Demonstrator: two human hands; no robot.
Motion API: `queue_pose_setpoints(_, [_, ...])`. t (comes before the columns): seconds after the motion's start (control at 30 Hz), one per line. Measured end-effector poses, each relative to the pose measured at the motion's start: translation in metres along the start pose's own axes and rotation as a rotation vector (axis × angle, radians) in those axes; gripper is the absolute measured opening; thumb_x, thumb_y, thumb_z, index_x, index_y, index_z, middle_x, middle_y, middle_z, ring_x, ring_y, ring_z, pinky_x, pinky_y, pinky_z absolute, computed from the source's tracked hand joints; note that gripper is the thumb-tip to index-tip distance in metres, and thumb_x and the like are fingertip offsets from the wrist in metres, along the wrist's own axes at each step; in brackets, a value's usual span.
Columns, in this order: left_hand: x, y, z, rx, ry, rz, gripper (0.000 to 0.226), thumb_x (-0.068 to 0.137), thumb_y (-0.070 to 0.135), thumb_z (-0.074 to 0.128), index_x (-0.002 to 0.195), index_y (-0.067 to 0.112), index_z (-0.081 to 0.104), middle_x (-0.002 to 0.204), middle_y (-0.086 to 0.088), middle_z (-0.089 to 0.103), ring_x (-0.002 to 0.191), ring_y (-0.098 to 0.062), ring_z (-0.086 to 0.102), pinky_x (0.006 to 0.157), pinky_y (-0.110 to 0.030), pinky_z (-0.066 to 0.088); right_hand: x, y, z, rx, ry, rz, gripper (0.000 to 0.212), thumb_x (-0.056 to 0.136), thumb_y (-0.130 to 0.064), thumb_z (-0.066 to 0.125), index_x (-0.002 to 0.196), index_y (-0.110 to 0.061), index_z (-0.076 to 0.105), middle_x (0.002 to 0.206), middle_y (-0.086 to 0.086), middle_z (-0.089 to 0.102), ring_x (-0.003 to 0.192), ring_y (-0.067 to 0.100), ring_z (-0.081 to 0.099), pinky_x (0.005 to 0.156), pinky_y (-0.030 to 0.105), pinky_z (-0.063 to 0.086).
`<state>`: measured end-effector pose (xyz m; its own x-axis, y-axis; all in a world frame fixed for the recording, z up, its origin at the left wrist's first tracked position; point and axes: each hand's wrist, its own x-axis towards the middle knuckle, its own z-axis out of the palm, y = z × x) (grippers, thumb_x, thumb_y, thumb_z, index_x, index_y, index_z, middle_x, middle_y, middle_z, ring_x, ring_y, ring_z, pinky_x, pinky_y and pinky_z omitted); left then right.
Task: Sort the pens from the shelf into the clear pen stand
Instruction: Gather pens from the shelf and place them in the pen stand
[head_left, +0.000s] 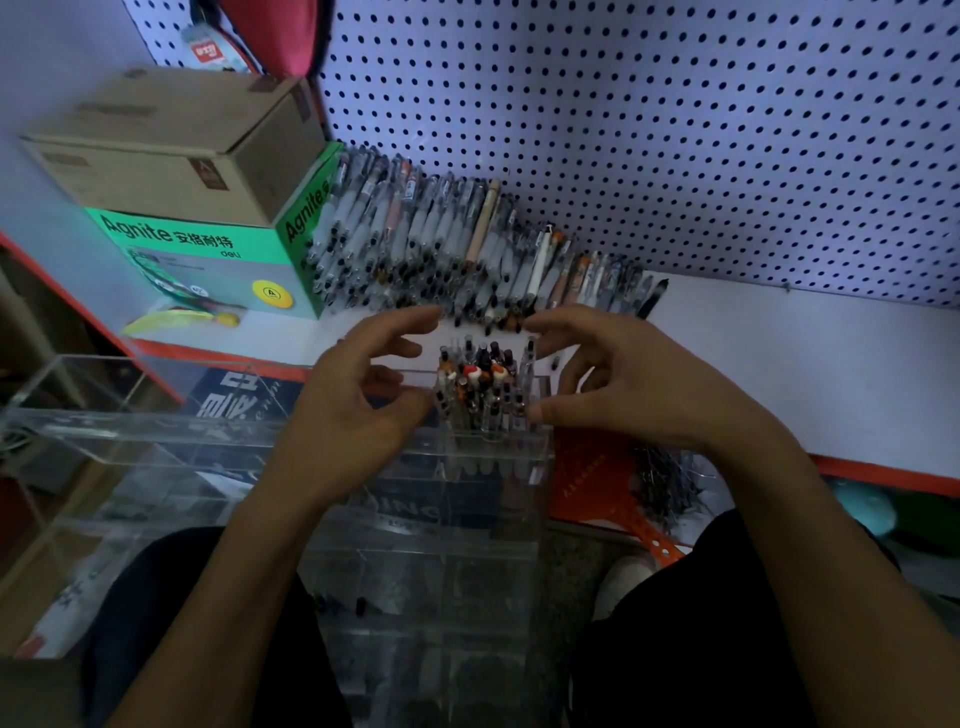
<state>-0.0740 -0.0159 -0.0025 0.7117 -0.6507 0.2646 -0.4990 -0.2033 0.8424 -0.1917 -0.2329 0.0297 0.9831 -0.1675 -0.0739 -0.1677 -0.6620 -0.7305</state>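
A long heap of pens (467, 249) lies on the white shelf (779, 364) against the pegboard. On my lap stands the clear pen stand (395, 467), and a bunch of pens (483, 384) stands upright in its far right compartment. My left hand (358, 395) hovers to the left of that bunch with fingers loosely curved and nothing in them. On the right side of the bunch is my right hand (613, 379), fingers curved, its thumb tip touching the outer pens. Neither hand grips a pen.
A green Agnite box (208, 254) with a brown carton (171, 140) on top stands at the shelf's left end. The pegboard wall (675, 130) backs the shelf. An orange plastic swatter (608, 488) lies below the shelf edge on the right.
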Motion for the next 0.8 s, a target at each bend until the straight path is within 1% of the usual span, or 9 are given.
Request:
queue_pose_setpoints(0.1, [0.006,0.014,-0.003,-0.027,0.065,0.092,0.038,0.089,0.006,0.064,0.118,0.029,0.064,0.117,0.013,0.064,0.106,-0.01,0.061,0.083,-0.033,0.056,-0.006,0.004,-0.012,0.086,0.076,-0.003,0.051,0.082,-0.031,0.076,0.129,-0.032,0.057,0.113,-0.016,0.065,0.086,0.002,0.066,0.083,0.027,0.056])
queue_pose_setpoints(0.17, [0.015,0.028,-0.005,-0.033,0.025,0.126,0.034,0.091,0.005,0.063,0.112,0.03,0.067,0.109,0.016,0.067,0.1,-0.007,0.064,0.081,-0.029,0.057,-0.008,0.007,-0.019,0.157,0.156,0.002,0.035,0.088,-0.024,0.071,0.121,-0.031,0.062,0.108,-0.015,0.069,0.089,0.003,0.066,0.083,0.024,0.053])
queue_pose_setpoints(0.23, [0.028,0.041,-0.004,-0.017,-0.049,0.139,0.03,0.092,0.003,0.062,0.109,0.028,0.068,0.104,0.015,0.07,0.097,-0.003,0.065,0.081,-0.022,0.056,-0.01,0.012,-0.024,0.195,0.23,0.023,0.025,0.093,-0.018,0.065,0.115,-0.031,0.064,0.104,-0.014,0.07,0.09,0.002,0.066,0.08,0.02,0.05])
queue_pose_setpoints(0.33, [0.053,0.056,0.008,0.031,-0.168,0.119,0.023,0.094,0.01,0.063,0.107,0.027,0.069,0.101,0.013,0.071,0.095,-0.001,0.066,0.084,-0.018,0.053,-0.008,0.023,-0.029,0.162,0.309,0.106,0.018,0.094,-0.023,0.064,0.111,-0.029,0.066,0.1,-0.012,0.069,0.084,0.001,0.065,0.076,0.02,0.048])
queue_pose_setpoints(0.47, [0.09,0.07,0.03,0.224,-0.326,0.093,0.02,0.096,0.018,0.06,0.112,0.027,0.069,0.102,0.015,0.067,0.091,0.003,0.063,0.084,-0.016,0.052,0.002,0.041,-0.043,0.057,0.345,0.23,0.016,0.096,-0.025,0.063,0.111,-0.022,0.067,0.097,-0.005,0.068,0.083,0.009,0.064,0.075,0.027,0.048])
queue_pose_setpoints(0.57, [0.118,0.072,0.052,0.429,-0.457,0.098,0.022,0.098,0.021,0.057,0.118,0.022,0.067,0.114,0.005,0.066,0.088,-0.003,0.059,0.087,-0.024,0.05,0.02,0.06,-0.059,-0.051,0.344,0.334,0.017,0.096,-0.02,0.059,0.11,-0.016,0.069,0.104,0.004,0.068,0.09,0.019,0.064,0.082,0.036,0.052])
queue_pose_setpoints(0.63, [0.133,0.069,0.067,0.537,-0.525,0.079,0.024,0.099,0.022,0.056,0.121,0.021,0.066,0.122,0.003,0.064,0.087,-0.005,0.056,0.084,-0.022,0.045,0.031,0.078,-0.064,-0.067,0.381,0.398,0.02,0.096,-0.017,0.057,0.111,-0.013,0.069,0.108,0.009,0.068,0.089,0.021,0.062,0.076,0.032,0.048])
queue_pose_setpoints(0.7, [0.146,0.065,0.083,0.612,-0.588,0.069,0.026,0.099,0.021,0.055,0.123,0.019,0.065,0.127,0.002,0.063,0.094,-0.008,0.056,0.084,-0.02,0.042,0.037,0.097,-0.061,-0.042,0.413,0.435,0.024,0.097,-0.017,0.055,0.118,-0.013,0.066,0.115,0.014,0.066,0.087,0.022,0.058,0.074,0.028,0.044])
queue_pose_setpoints(0.8, [0.164,0.064,0.104,0.674,-0.665,0.054,0.028,0.098,0.018,0.055,0.123,0.015,0.066,0.127,0.0,0.063,0.105,-0.01,0.058,0.085,-0.018,0.04,0.043,0.115,-0.052,-0.063,0.309,0.431,0.035,0.102,-0.02,0.047,0.137,-0.019,0.053,0.13,0.016,0.058,0.095,0.026,0.054,0.078,0.026,0.039])
